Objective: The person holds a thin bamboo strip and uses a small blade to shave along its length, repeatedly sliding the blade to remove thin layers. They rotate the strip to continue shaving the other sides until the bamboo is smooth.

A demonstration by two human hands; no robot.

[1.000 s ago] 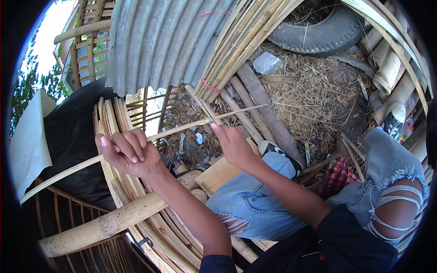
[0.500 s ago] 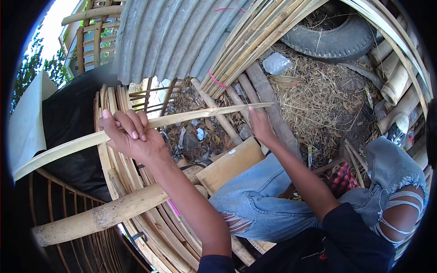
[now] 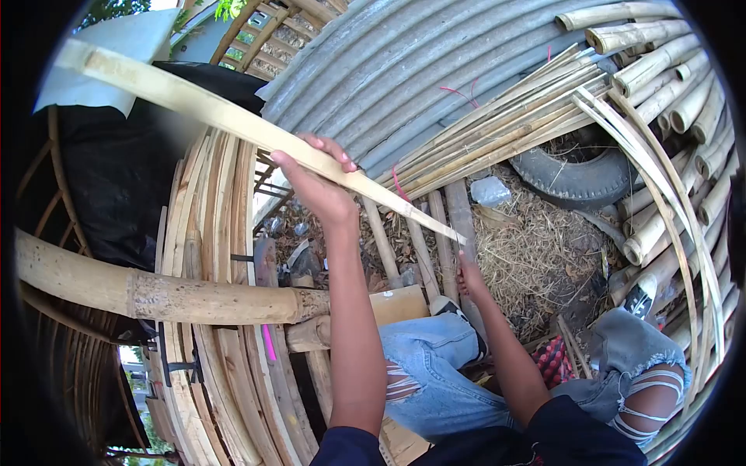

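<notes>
A long, pale split bamboo strip (image 3: 225, 116) slants across the view, from the upper left down to a narrow tip near the middle. My left hand (image 3: 322, 182) is closed around its middle part, thumb on the near edge and fingers over the far edge. Just below the thin tip is my right hand (image 3: 470, 279), its fingers curled in. Whether it grips the tip or some small object cannot be made out. Under my left forearm runs a thick bamboo pole (image 3: 210, 299), lying across a stack of split bamboo slats (image 3: 221, 233).
A tied bundle of bamboo strips (image 3: 497, 128) leans by corrugated metal sheeting (image 3: 404, 70). Behind the dry straw (image 3: 536, 256) lies an old tyre (image 3: 579, 182). Bamboo poles (image 3: 688, 116) are piled at right, with curved strips (image 3: 684, 202) in front. Black sheeting (image 3: 101, 179) hangs at left.
My left hand has turned and raised the strip's far left end, so the strip now slopes down to the right. My right hand sits lower in view, and the view has shifted.
</notes>
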